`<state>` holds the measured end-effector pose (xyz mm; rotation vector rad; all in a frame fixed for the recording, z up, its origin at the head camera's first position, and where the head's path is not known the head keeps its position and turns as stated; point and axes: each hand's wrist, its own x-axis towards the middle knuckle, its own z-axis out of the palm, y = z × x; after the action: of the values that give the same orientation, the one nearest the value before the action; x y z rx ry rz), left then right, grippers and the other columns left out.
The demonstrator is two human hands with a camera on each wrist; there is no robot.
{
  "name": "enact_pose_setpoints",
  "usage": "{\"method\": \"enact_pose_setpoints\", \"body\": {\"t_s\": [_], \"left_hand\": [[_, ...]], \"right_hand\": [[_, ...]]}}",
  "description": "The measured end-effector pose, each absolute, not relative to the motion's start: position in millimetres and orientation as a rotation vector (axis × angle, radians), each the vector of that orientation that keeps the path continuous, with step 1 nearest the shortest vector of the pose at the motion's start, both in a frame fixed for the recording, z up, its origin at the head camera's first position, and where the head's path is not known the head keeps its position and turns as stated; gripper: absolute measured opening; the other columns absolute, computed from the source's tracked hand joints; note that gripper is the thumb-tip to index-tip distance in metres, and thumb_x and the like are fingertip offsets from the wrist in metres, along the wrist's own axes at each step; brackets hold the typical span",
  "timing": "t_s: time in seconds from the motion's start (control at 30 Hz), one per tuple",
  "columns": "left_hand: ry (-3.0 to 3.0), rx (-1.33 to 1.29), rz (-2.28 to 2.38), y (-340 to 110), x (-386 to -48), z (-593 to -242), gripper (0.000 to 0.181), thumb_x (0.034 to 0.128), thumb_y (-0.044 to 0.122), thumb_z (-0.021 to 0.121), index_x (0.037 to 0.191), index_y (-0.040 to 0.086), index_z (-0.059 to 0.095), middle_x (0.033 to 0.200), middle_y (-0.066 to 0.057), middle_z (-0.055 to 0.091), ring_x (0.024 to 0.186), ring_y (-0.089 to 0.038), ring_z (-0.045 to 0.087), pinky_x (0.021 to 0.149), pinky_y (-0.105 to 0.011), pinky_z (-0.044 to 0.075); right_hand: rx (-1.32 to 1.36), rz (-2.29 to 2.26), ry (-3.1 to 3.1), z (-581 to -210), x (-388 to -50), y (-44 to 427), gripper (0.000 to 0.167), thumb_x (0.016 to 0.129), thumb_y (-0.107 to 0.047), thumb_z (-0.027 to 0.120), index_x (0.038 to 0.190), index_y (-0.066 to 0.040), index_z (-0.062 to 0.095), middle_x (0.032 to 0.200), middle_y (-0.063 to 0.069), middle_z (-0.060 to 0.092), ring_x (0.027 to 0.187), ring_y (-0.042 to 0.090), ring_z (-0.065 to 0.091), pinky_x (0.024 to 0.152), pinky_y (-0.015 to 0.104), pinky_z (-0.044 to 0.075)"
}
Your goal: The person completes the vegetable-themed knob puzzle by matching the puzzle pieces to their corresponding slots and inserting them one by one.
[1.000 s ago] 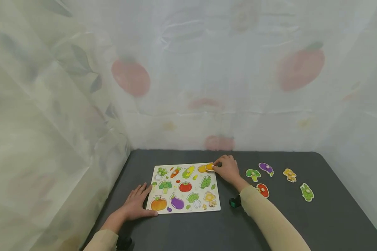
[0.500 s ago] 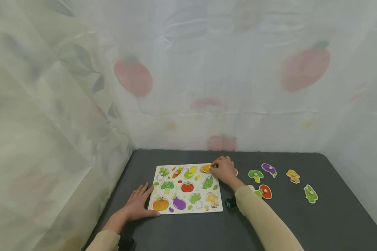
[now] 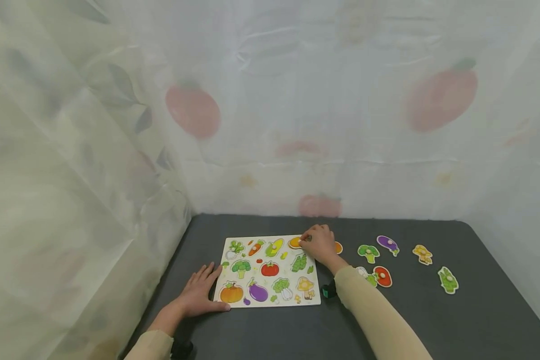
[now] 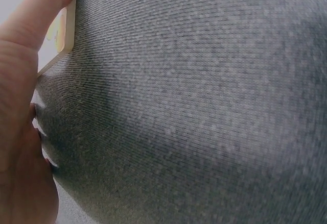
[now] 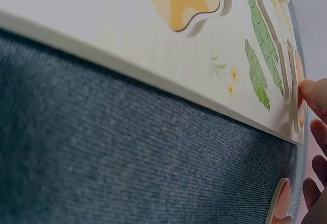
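The right hand [image 3: 319, 245] pinches an orange piece [image 3: 294, 243] in its fingertips at the far right corner of the board [image 3: 266, 281]. The left hand [image 3: 197, 296] spreads its fingers at the left edge, gripping nothing; nearer than its thumb stretches grey tabletop [image 3: 274, 332].

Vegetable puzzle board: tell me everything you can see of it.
The vegetable puzzle board is a rectangular, cream-white panel that looks wooden, with a pale edge. It carries colourful vegetable pictures, including a tomato, eggplant and broccoli, some in shallow recesses. It lies flat on the dark tabletop. The left hand rests at its left edge, thumb at the near-left corner; the right hand pinches an orange piece at its far-right corner.
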<state>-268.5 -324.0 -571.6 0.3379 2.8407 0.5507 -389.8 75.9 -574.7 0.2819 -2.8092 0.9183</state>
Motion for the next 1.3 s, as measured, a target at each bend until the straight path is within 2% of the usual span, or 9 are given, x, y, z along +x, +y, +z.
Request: {"method": "enact_pose_setpoints", "body": {"t_s": [0.53,0.73,0.93,1.3], "left_hand": [[2.842,0.326,0.547,-324.2,-268.5,-572.8,0.126,0.0690,0.078,0.078,0.164,0.013,0.027,0.167,-0.022,0.019,0.153,-0.046,0.011,0.120,-0.067,0.008],[2.854,0.345,0.585,-324.3,-267.6,-574.7,0.125,0.0688,0.074,0.081,0.163,0.009,0.029,0.166,-0.025,0.021,0.151,-0.049,0.013,0.118,-0.069,0.009],[2.843,0.316,0.556,-322.9,-266.8,-571.6,0.126,0.0686,0.078,0.078,0.164,0.013,0.027,0.168,-0.021,0.018,0.153,-0.046,0.010,0.120,-0.066,0.006],[2.836,0.323,0.565,-322.8,-265.5,-569.0,0.125,0.0697,0.075,0.080,0.164,0.012,0.027,0.167,-0.021,0.019,0.153,-0.047,0.011,0.120,-0.067,0.007]], "right_hand": [[0.348,0.854,-2.821,-574.7,-391.9,73.7,0.016,0.093,-0.036,0.077,0.095,-0.021,0.081,0.113,0.003,0.064,0.123,0.032,0.045,0.100,0.052,0.037],[0.367,0.850,-2.810,-575.4,-391.3,72.7,0.015,0.093,-0.035,0.078,0.095,-0.021,0.081,0.110,0.003,0.064,0.121,0.032,0.046,0.097,0.052,0.038],[0.360,0.857,-2.812,-576.6,-390.9,72.6,0.015,0.093,-0.036,0.077,0.094,-0.021,0.080,0.110,0.003,0.064,0.120,0.032,0.046,0.097,0.051,0.038],[0.349,0.841,-2.816,-577.0,-390.5,71.7,0.015,0.093,-0.036,0.077,0.094,-0.021,0.081,0.108,0.002,0.064,0.120,0.032,0.046,0.098,0.050,0.038]]}}
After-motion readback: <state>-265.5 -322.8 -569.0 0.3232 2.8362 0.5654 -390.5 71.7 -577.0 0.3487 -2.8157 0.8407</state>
